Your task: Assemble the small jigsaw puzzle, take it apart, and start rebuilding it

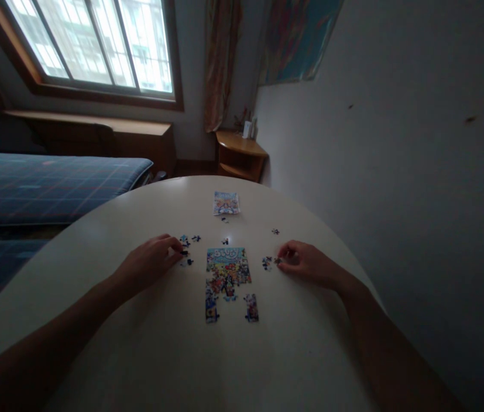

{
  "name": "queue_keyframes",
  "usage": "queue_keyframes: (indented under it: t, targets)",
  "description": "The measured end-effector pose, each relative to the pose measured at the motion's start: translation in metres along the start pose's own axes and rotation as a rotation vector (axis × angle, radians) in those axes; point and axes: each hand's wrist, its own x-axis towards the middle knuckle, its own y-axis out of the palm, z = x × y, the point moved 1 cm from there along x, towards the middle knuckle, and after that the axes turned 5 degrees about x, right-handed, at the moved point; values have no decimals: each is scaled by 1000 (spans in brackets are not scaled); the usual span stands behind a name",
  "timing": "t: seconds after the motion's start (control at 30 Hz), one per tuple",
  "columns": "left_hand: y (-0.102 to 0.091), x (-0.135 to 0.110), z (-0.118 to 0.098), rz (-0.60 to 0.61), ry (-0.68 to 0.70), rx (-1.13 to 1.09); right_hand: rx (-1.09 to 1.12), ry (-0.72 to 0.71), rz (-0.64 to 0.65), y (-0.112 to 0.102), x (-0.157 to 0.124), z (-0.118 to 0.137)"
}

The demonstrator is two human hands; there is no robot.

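A partly assembled jigsaw puzzle (227,266) lies flat on the table, with a gap in its lower middle and a detached-looking section (252,308) at its bottom right. To its left, my left hand (150,260) pinches a dark puzzle piece (184,252) between thumb and fingers, beside several loose pieces (187,262). On the other side, my right hand (308,264) has thumb and forefinger closed on a small puzzle piece (277,260). A little cluster of pieces (266,263) lies just left of those fingertips.
A white round-edged table (160,343) bears everything. Beyond the puzzle lie a printed picture sheet (226,203) and stray pieces (225,241), with another piece (275,232) at right. A plaid bed (53,186) stands left; a wall (417,200) rises right.
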Motion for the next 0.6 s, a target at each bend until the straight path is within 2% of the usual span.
queue_keyframes:
  t: [0.33,0.6]
  targets:
    - [-1,-1,-2,33,-48,34,205,-61,100,9,-2,4]
    - [-2,-3,-4,29,-44,16,72,-80,-3,8,2,1]
